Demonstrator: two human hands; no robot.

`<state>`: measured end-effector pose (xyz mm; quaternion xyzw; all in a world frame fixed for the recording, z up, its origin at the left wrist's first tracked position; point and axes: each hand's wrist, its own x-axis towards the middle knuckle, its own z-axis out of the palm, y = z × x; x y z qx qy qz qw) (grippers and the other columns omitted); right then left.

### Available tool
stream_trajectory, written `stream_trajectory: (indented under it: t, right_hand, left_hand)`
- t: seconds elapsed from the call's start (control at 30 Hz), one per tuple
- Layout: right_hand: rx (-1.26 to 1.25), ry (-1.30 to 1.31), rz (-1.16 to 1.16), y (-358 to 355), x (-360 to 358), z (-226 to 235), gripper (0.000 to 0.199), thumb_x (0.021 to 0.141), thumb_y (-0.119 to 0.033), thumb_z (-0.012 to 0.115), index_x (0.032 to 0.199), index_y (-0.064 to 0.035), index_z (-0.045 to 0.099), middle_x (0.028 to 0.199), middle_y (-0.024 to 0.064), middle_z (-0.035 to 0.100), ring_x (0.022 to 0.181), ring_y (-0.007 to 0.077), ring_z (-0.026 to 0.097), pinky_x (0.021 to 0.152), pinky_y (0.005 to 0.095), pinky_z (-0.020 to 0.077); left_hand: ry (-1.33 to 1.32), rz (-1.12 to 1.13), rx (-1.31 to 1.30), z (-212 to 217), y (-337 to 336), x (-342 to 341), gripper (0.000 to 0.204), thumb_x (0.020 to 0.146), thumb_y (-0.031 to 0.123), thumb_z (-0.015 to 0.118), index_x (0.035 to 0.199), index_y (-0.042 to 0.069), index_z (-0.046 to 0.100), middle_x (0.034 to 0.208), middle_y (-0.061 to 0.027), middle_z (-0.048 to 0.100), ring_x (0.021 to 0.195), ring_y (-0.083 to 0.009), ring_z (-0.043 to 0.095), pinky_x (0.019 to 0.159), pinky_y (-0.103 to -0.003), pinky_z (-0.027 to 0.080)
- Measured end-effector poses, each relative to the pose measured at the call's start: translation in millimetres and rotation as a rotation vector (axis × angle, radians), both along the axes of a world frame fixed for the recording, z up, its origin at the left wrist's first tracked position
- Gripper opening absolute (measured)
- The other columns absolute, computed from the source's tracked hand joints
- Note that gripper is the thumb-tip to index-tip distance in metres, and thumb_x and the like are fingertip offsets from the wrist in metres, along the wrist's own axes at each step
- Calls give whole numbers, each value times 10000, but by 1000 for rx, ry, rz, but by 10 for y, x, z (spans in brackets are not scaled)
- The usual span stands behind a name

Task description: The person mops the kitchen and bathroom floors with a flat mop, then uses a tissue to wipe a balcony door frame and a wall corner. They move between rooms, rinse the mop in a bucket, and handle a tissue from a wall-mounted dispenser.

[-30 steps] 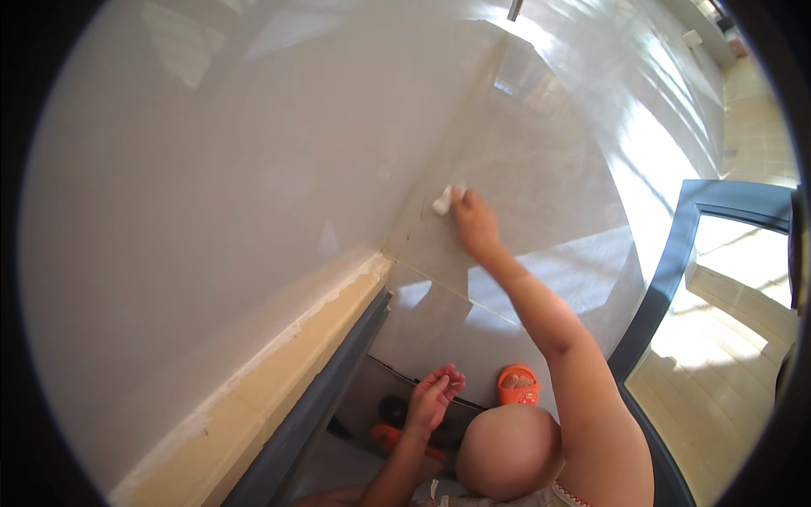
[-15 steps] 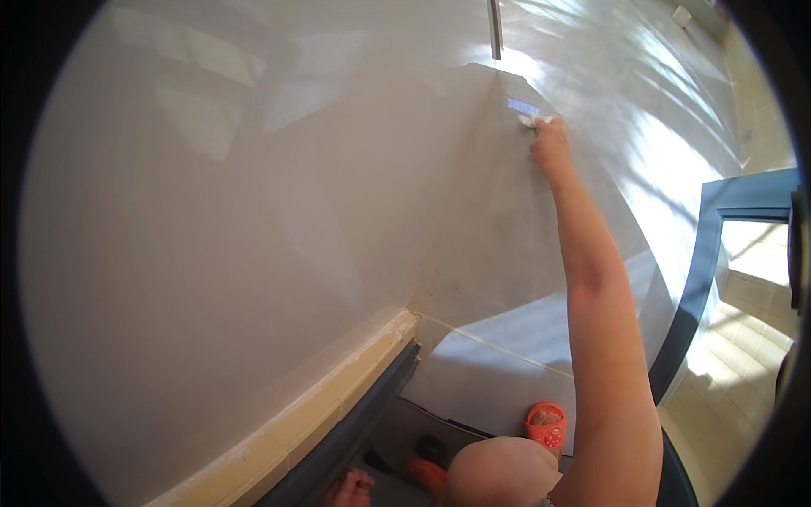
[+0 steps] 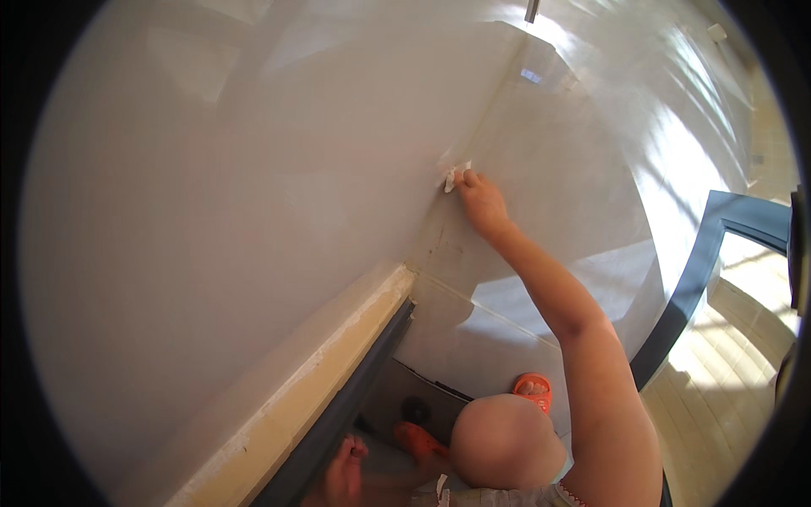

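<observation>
My right hand (image 3: 480,201) reaches far out with the arm stretched and pinches a crumpled white tissue (image 3: 450,179). The tissue presses into the seam where the glossy grey wall (image 3: 211,253) meets the pale grey floor (image 3: 566,160), and its reflection shows in the wall. Some dark specks (image 3: 441,247) lie on the floor along the seam, nearer to me than the tissue. Low at the bottom edge, my left hand (image 3: 345,470) is held with its fingers curled in; I see nothing in it.
A cream ledge (image 3: 296,372) with a dark strip (image 3: 346,397) runs along the wall's foot. My bent knee (image 3: 507,444) and orange slippers (image 3: 534,387) are below. A blue-grey frame (image 3: 693,279) stands at right, and a thin metal strip (image 3: 531,10) at the top.
My right hand has come nearer and to the left with the tissue, from beside the bluish reflection on the floor to the wall seam. My view has shifted slightly.
</observation>
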<state>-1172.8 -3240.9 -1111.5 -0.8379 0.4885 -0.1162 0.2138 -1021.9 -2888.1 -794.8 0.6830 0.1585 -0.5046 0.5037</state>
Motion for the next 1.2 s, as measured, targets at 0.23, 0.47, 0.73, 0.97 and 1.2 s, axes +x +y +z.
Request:
stream_trajectory:
  t: [0.23,0.47,0.73,0.97,1.2]
  right_hand:
    - [-8,-86,108,637,207,-61,346,768,-45,507,1113,-13,518,965,58,510,860,235,523,704,329,489]
    - [66,-33,291,831,240,49,249,771,-66,511,1010,-14,556,963,67,504,876,239,521,730,328,494]
    - [-11,-170,630,930,451,-57,182,782,-116,515,934,-111,616,968,44,500,924,214,504,799,314,455]
    - [10,-152,784,910,165,-122,203,765,-98,522,939,-124,623,927,38,513,909,209,496,787,319,426]
    - [36,-136,680,632,-38,134,296,727,-31,536,993,-130,619,931,47,525,883,220,514,789,329,426]
  left_hand:
    - [-161,-51,-105,21,-94,-65,131,856,56,556,981,16,557,851,-63,544,792,-183,518,710,-325,462]
    - [-109,-93,-155,15,-131,-29,95,871,58,534,944,10,572,883,-69,555,810,-188,521,723,-333,470]
    - [-160,-128,-190,16,-137,-54,160,875,96,536,1018,25,547,852,-66,546,796,-182,506,722,-322,454]
    - [-146,-98,-213,10,-153,-69,124,881,69,523,987,22,565,871,-72,556,808,-189,520,726,-330,464]
    - [-170,-87,-226,-53,-152,-86,85,886,55,517,925,11,578,880,-77,567,818,-197,532,743,-333,468]
